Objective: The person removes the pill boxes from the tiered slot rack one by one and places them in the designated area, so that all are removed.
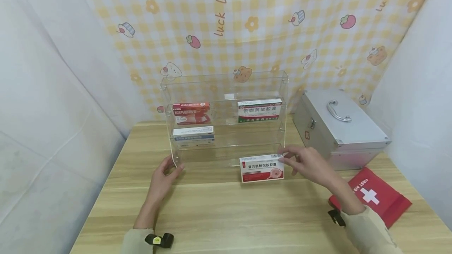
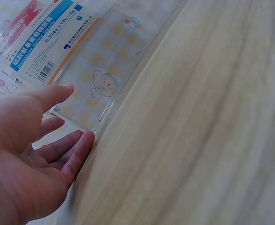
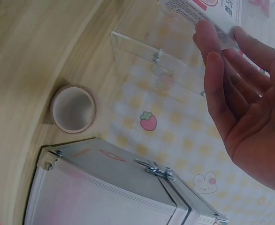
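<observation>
Wooden table (image 1: 226, 214), right grip (image 1: 308, 164) pinching medicine box (image 1: 260, 170)

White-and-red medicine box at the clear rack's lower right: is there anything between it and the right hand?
Nothing visible stands between them: the right hand pinches the medicine box near its right end. The left hand is away, at the left side of the clear rack.

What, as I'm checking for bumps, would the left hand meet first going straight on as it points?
The clear rack: the left hand is at its lower corner and seems to touch it, though exact contact is hard to judge.
</observation>
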Demonstrator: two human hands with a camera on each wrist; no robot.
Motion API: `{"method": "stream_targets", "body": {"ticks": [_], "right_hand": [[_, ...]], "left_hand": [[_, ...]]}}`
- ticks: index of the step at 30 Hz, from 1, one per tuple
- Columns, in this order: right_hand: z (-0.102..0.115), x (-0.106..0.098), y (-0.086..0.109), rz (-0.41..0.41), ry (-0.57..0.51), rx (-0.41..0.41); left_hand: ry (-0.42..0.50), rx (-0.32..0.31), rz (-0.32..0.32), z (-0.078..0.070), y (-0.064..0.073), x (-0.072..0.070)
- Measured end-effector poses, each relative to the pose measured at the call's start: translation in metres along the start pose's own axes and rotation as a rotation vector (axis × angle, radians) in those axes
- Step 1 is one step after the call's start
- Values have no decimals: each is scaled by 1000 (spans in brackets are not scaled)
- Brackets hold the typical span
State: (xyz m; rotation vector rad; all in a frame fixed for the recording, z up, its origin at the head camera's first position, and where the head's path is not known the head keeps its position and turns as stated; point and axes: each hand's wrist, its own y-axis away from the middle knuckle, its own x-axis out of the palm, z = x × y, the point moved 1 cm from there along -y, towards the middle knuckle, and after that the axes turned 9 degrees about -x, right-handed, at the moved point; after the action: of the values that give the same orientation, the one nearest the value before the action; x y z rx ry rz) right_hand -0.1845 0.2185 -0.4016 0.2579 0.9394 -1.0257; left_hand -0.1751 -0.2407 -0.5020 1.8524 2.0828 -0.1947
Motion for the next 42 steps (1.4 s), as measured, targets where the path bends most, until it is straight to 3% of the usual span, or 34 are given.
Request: {"method": "stream_targets", "body": {"ticks": [19,28,32,37,42], "right_hand": [[-22,11,1,93,-105,15],[-29,12,1,136,-139,23],[-32,11,0,157,-154,31],[-37,11,-1,171,-182,37],[-39,10,-2,179,-208,40]], "left_hand": [[-7,-25,1,-1,-1,0],[19,-33,36,-33,16,-3],[10,-41,33,-40,20,-3],[17,-38,33,-35,17,-3],[22,-21,23,-15,5,-2]]}}
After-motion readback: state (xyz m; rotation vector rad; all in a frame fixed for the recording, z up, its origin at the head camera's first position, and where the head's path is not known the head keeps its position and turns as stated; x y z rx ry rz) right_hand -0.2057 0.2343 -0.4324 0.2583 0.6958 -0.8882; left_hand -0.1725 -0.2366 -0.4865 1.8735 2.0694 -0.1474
